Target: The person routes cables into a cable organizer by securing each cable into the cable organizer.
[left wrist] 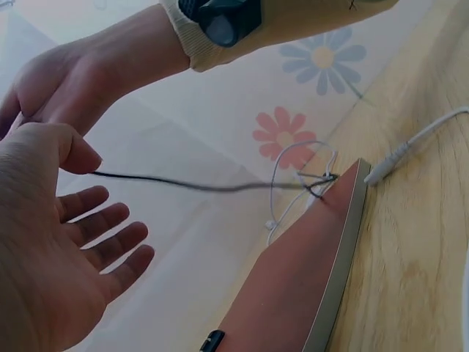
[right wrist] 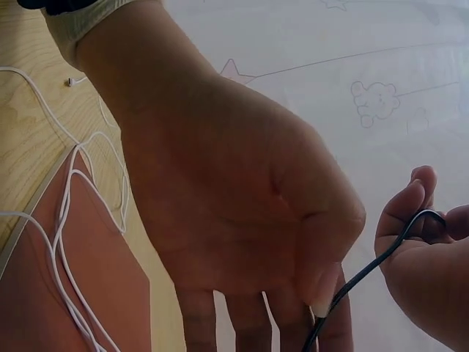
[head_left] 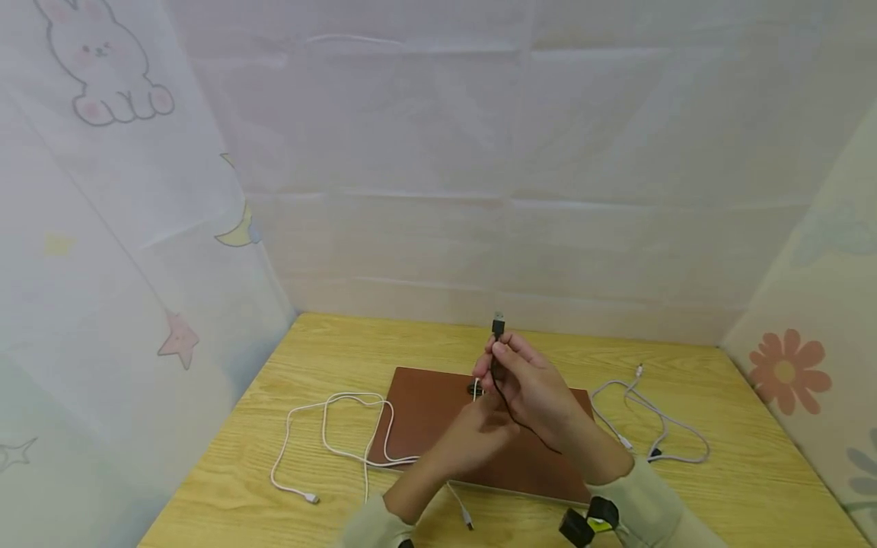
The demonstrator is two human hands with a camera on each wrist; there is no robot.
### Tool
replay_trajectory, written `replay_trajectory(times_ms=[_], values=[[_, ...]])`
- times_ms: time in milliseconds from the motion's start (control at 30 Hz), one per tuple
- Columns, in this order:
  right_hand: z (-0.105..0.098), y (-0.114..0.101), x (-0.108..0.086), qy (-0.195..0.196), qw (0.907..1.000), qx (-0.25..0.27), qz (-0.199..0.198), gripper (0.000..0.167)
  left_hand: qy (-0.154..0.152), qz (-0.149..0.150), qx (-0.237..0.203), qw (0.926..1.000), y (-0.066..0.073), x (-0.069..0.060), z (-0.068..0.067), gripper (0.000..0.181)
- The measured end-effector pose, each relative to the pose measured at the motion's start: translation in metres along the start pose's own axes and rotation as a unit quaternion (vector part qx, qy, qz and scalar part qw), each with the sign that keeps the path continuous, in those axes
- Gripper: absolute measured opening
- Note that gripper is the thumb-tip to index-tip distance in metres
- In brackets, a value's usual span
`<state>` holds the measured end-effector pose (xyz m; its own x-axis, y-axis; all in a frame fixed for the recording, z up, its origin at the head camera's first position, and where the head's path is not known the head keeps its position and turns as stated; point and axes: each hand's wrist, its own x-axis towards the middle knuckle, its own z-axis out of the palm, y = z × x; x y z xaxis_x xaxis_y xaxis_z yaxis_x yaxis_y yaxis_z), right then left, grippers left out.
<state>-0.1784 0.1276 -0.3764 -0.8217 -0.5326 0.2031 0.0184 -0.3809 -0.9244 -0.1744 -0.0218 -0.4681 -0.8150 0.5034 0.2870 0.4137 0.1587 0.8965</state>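
A thin black cable, metal-tipped plug upright — pinched by the right hand; left hand's grip, I cannot tell.

Your left hand and right hand hide the middle of the brown board from the head view and partly cover the dark coil. The left wrist view crops your right hand at its left edge; the right wrist view cuts off your left hand below. You can't make out markings on the tiny black plug. A white object is too cropped to identify.
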Motion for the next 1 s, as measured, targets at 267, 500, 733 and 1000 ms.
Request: replay_trajectory(times_ms=[267, 500, 733, 1000], values=[[0.002, -0.006, 0.0, 0.004, 0.9994, -0.007, -0.033, 0.023, -0.025, -0.011, -0.082, 0.9962, 0.009, 0.0, 0.015, 0.033], [-0.001, -0.019, -0.003, 0.012, 0.9976, 0.031, -0.061, 0.019, -0.036, -0.018, -0.197, 0.9796, 0.003, -0.003, 0.023, 0.028], [-0.016, -0.036, -0.003, 0.008, 0.992, -0.033, -0.122, 0.017, -0.043, -0.005, -0.262, 0.9642, 0.0, -0.008, 0.025, 0.046], [-0.04, -0.03, 0.007, 0.077, 0.9803, -0.162, -0.083, 0.029, -0.035, -0.035, -0.258, 0.9649, -0.005, -0.021, 0.024, 0.052]])
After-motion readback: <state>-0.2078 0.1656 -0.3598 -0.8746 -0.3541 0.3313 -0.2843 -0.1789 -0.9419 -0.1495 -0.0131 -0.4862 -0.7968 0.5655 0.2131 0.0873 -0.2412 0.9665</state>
